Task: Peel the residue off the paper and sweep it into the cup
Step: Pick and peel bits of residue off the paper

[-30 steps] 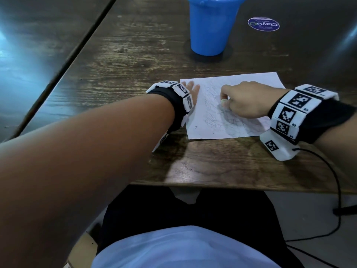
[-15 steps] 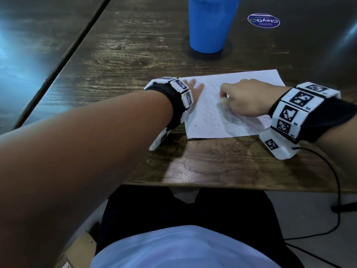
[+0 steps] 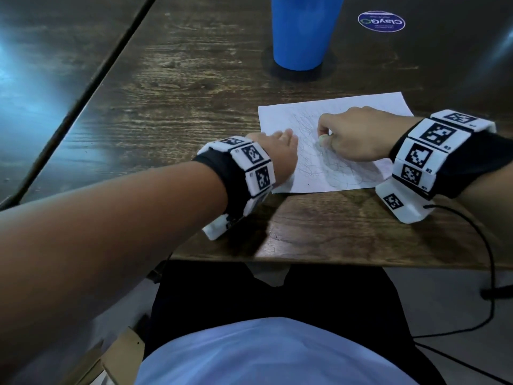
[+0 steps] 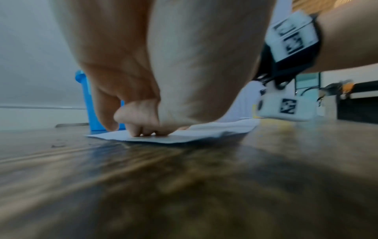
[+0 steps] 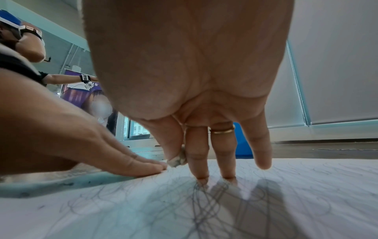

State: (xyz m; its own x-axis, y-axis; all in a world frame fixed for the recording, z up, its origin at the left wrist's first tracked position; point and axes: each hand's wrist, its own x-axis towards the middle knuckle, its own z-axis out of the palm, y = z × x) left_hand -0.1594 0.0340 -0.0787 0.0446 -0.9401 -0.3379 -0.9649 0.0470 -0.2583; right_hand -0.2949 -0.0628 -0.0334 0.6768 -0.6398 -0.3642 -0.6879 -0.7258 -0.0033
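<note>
A white paper (image 3: 280,118) covered in pencil scribbles lies on the dark wooden table. My left hand (image 3: 286,137) presses flat on its left edge, fingers straight; the right wrist view shows those fingers (image 5: 143,165) lying on the sheet (image 5: 306,186). My right hand (image 3: 326,134) rests on the middle of the paper. Its thumb and index finger pinch a small whitish lump (image 5: 176,159), while the middle and ring fingertips touch the sheet. A blue cup (image 3: 302,31) stands upright beyond the paper, apart from both hands.
A round purple sticker (image 3: 381,21) is stuck to the table behind the cup on the right. A black cable (image 3: 488,245) hangs off the near edge by my right wrist. A seam (image 3: 111,59) between tables runs diagonally at left.
My left hand has slid slightly to the right, further onto the paper. My right hand keeps its pinch at about the same spot.
</note>
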